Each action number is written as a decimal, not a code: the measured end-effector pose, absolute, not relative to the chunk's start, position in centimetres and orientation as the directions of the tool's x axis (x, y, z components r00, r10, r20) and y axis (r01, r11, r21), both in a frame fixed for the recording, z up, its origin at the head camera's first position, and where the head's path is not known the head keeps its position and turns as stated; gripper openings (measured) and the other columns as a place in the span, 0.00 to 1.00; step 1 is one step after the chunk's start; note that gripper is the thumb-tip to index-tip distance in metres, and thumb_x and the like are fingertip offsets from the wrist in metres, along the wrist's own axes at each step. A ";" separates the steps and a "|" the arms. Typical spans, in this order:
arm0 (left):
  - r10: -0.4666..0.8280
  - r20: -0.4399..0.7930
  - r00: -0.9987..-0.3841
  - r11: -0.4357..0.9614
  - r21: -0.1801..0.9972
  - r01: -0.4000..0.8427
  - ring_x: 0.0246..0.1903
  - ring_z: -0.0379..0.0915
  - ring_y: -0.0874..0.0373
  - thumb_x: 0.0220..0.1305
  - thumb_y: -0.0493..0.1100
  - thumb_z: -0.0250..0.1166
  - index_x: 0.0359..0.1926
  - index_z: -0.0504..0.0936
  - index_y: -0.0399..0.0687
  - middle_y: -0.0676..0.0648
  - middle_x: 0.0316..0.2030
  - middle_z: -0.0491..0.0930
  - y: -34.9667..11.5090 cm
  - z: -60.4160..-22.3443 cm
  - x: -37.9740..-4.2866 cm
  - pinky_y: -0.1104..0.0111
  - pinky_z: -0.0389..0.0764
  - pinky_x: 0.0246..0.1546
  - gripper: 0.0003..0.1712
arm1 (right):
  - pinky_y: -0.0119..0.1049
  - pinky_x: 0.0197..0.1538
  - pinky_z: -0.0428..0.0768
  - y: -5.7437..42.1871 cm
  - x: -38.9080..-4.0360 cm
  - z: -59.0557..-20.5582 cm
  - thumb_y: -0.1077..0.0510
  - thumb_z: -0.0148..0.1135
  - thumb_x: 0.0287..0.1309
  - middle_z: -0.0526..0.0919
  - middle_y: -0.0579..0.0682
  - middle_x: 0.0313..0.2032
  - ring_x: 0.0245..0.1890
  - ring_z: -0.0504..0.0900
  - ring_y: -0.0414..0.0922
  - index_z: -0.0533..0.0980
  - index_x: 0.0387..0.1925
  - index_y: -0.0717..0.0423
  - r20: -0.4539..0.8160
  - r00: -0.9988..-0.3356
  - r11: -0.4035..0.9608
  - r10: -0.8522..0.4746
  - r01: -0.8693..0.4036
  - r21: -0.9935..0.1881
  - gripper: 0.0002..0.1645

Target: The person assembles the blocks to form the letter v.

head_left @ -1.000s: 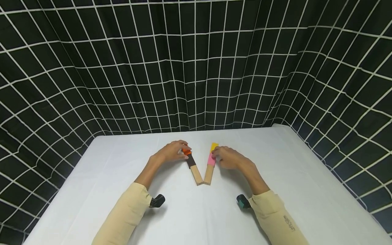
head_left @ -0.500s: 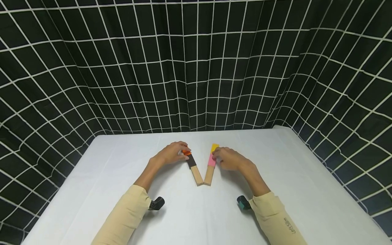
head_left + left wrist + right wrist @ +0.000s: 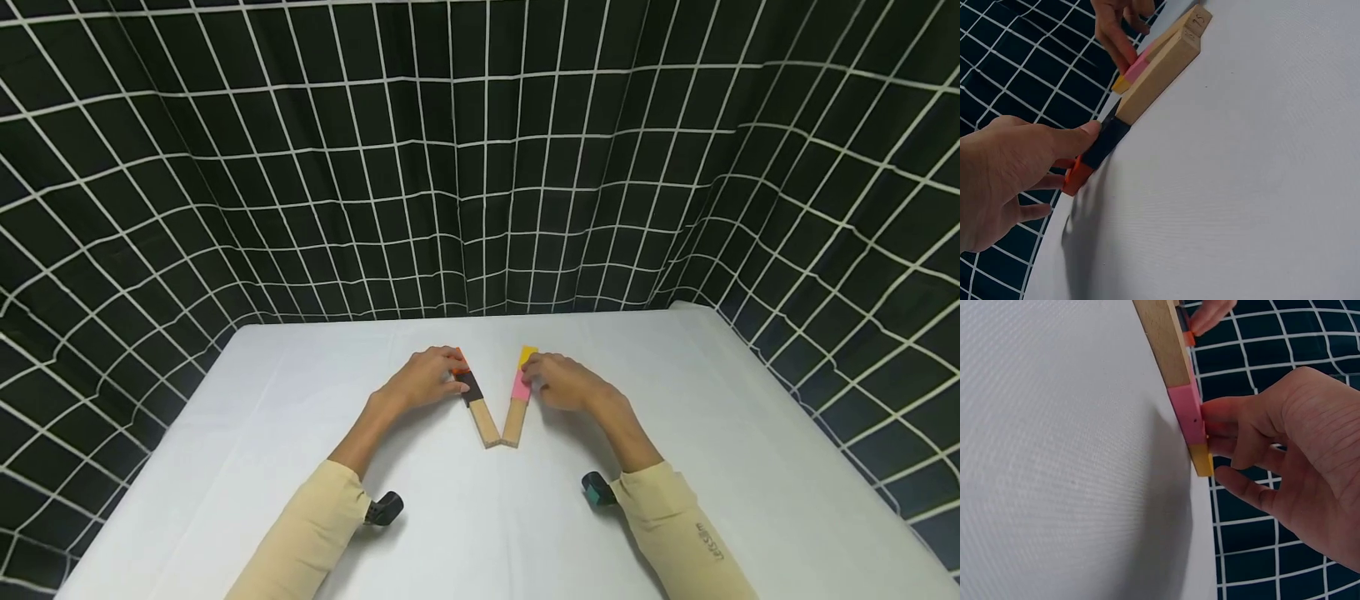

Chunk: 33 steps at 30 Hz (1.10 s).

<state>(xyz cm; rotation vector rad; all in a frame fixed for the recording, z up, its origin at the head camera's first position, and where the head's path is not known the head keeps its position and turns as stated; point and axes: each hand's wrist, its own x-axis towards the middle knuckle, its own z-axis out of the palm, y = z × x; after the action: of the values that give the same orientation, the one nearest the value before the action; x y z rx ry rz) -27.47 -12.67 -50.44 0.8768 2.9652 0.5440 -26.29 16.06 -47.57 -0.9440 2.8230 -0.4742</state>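
Two narrow rows of wooden blocks make a V on the white table, with near ends meeting. The left row has a plain wooden block (image 3: 485, 423), then a black block (image 3: 470, 387) and an orange block (image 3: 1077, 177). In the right row a plain wooden block (image 3: 514, 422) leads to a pink block (image 3: 1187, 414) and a yellow block (image 3: 1200, 460). My left hand (image 3: 423, 377) has its thumb at the black block and its fingers over the orange one. My right hand (image 3: 562, 382) touches the pink and yellow blocks from the right with relaxed fingers. Whether blocks are joined, I cannot tell.
A white cloth covers the table (image 3: 480, 533). Behind and beside it hangs a dark curtain (image 3: 480, 175) with a white grid. Dark devices stick out at the left cuff (image 3: 385, 508) and the right cuff (image 3: 597, 489).
The orange block shows more beyond my left fingers, in line with the black block. My left fingers have shifted slightly on it. The right hand has barely moved, and the head view has shifted a little.
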 end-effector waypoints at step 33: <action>0.257 0.081 -0.963 0.922 0.277 0.269 0.85 0.19 0.38 0.76 0.72 0.48 0.85 0.41 0.61 0.40 0.85 0.29 -18.8 -45.7 -22.2 0.37 0.26 0.82 0.49 | 0.78 0.78 0.31 23.1 -26.7 -43.1 0.33 0.45 0.77 0.42 0.66 0.84 0.84 0.34 0.69 0.48 0.84 0.53 0.065 -0.950 0.949 -0.304 -0.309 -0.069 0.47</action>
<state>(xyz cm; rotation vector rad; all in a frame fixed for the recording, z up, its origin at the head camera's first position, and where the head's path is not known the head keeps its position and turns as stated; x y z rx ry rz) -22.22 -18.77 -45.67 0.4272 3.1221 0.4598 -26.73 23.14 -43.11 -0.4963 3.1539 -0.1249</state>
